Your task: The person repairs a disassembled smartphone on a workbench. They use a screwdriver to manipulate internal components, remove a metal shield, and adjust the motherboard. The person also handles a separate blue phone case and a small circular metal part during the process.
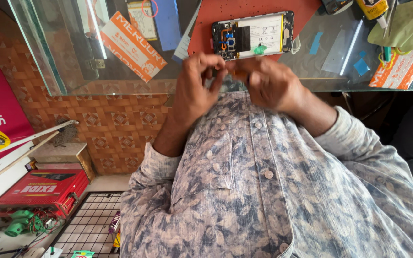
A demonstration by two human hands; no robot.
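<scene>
We are at a small phone-repair counter in a shop. On the clear glass countertop (63,57) lies a red rectangular work mat (206,33), and on that mat an opened smartphone with its back off, white battery and circuit board bare (253,34). Right of the mat stands a yellow glue bottle (374,8); left of it, orange-and-white printed cards (131,45).
</scene>
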